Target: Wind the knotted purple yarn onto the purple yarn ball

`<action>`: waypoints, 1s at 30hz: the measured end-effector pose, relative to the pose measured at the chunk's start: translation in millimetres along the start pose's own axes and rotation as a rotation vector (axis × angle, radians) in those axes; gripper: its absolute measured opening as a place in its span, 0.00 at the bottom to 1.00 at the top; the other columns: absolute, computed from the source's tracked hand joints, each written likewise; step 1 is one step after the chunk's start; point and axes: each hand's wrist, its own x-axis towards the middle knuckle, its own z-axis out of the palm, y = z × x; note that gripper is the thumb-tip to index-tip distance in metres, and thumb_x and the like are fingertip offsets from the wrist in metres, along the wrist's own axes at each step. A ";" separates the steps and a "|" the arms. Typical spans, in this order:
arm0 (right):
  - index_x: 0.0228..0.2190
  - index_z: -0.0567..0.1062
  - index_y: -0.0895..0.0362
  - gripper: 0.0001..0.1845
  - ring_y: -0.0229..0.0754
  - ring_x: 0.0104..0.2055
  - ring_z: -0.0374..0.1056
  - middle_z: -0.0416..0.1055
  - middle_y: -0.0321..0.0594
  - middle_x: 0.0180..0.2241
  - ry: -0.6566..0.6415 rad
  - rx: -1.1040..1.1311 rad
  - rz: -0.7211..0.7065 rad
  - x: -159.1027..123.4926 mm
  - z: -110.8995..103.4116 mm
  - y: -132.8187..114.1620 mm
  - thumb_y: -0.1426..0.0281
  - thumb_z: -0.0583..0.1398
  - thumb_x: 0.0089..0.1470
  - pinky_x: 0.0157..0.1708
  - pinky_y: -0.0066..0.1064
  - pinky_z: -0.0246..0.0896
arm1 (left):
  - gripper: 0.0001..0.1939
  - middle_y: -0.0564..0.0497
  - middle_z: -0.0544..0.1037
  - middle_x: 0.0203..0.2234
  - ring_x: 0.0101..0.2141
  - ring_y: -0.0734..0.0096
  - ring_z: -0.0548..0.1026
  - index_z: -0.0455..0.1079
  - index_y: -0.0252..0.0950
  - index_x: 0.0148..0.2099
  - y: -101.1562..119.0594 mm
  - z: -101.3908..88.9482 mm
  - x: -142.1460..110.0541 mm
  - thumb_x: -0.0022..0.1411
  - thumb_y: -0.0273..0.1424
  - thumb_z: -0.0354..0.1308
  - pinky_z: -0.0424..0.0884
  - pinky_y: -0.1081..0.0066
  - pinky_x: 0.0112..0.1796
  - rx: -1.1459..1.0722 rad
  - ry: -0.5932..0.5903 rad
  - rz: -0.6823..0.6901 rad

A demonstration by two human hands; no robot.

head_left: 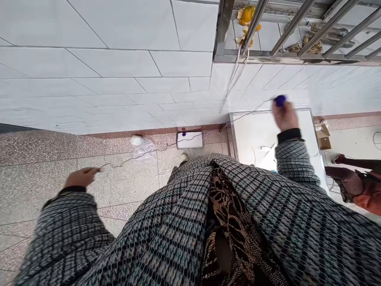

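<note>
While right hand (284, 117) is gripping light purple ball (280, 100), left hand (81, 176) is pinching limp dark thread (125, 159), nearly shut; thread handling soft, best taken close to ball.

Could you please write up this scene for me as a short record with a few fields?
Left hand: the left hand pinches a thin dark thread
Right hand: the right hand, blurred, is raised and holds a small purple ball
Floor: a white plastic bag and a flat white box
Beyond: white tiles, metal railing bars, orange peel
Co-worker: a person's arm at the right edge
</note>
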 end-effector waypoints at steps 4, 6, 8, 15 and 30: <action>0.43 0.77 0.63 0.12 0.38 0.30 0.78 0.81 0.46 0.31 -0.013 -0.527 0.260 28.6 -49.5 101.4 0.81 0.54 0.67 0.27 0.24 0.80 | 0.09 0.55 0.78 0.20 0.24 0.68 0.77 0.75 0.36 0.29 83.9 61.3 -14.5 0.48 0.37 0.62 0.70 0.75 0.26 -0.410 -0.191 0.171; 0.43 0.76 0.62 0.12 0.38 0.28 0.76 0.80 0.45 0.29 -0.037 -0.660 0.357 29.4 -67.6 137.8 0.80 0.52 0.69 0.26 0.23 0.78 | 0.11 0.53 0.80 0.23 0.23 0.68 0.76 0.76 0.35 0.30 117.5 90.8 -22.1 0.48 0.39 0.62 0.70 0.74 0.25 -0.463 -0.243 0.223; 0.44 0.76 0.63 0.12 0.38 0.28 0.76 0.81 0.47 0.31 -0.093 -0.744 0.454 23.7 -77.7 167.0 0.79 0.52 0.69 0.27 0.24 0.78 | 0.13 0.49 0.82 0.26 0.24 0.68 0.75 0.77 0.35 0.30 147.7 116.7 -30.5 0.48 0.41 0.63 0.72 0.72 0.26 -0.499 -0.290 0.290; 0.45 0.77 0.65 0.12 0.37 0.33 0.77 0.83 0.55 0.48 -0.602 -0.950 0.844 14.9 -84.9 232.1 0.77 0.59 0.60 0.35 0.26 0.78 | 0.16 0.49 0.77 0.24 0.27 0.68 0.71 0.78 0.35 0.32 245.6 164.1 -64.6 0.59 0.42 0.58 0.68 0.69 0.33 -0.405 -0.445 0.821; 0.42 0.78 0.64 0.10 0.39 0.38 0.77 0.83 0.50 0.40 -0.365 -0.883 0.551 85.4 -56.1 224.0 0.78 0.55 0.66 0.42 0.28 0.80 | 0.22 0.62 0.54 0.13 0.18 0.79 0.54 0.69 0.37 0.30 184.5 173.1 7.9 0.42 0.51 0.64 0.75 0.62 0.36 -0.859 -0.478 0.266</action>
